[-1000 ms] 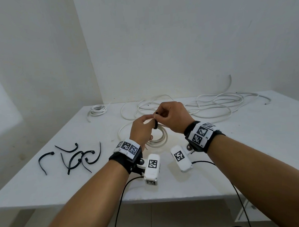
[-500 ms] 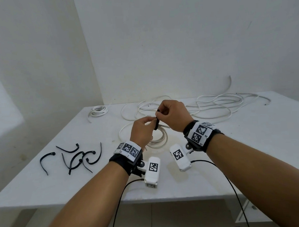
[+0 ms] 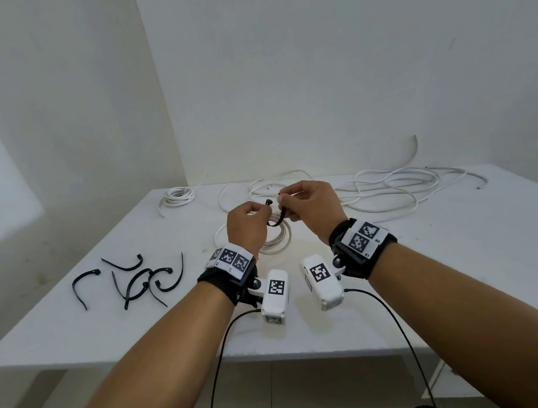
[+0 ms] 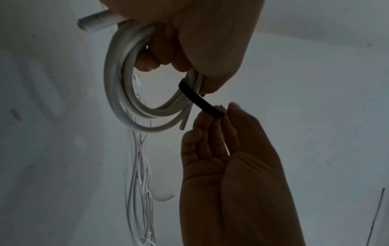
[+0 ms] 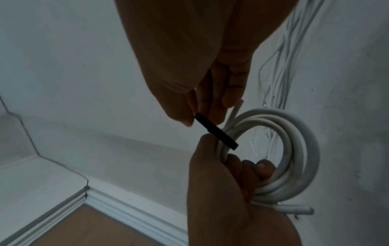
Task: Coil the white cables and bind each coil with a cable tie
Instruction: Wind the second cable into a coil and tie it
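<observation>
A coil of white cable (image 3: 277,245) hangs from my left hand (image 3: 252,213), whose fingers curl through its loops above the table. A black cable tie (image 3: 276,223) passes round the coil's strands between my two hands. My right hand (image 3: 295,199) pinches one end of the tie with thumb and fingertips. In the left wrist view the tie (image 4: 197,99) crosses the coil (image 4: 118,99) just under my left thumb. The right wrist view shows the tie (image 5: 214,131) running from my right fingertips down to the coil (image 5: 301,141). The tie's other end is partly hidden by my fingers.
Several spare black ties (image 3: 141,280) lie at the table's left. A small coiled cable (image 3: 178,196) sits at the back left. A loose tangle of white cable (image 3: 390,192) spreads along the back right. The white table (image 3: 449,273) stands in a wall corner.
My hands have drawn slightly apart. More of the black tie now shows between them, curving under the coil's strands, with one end sticking up by my left fingers.
</observation>
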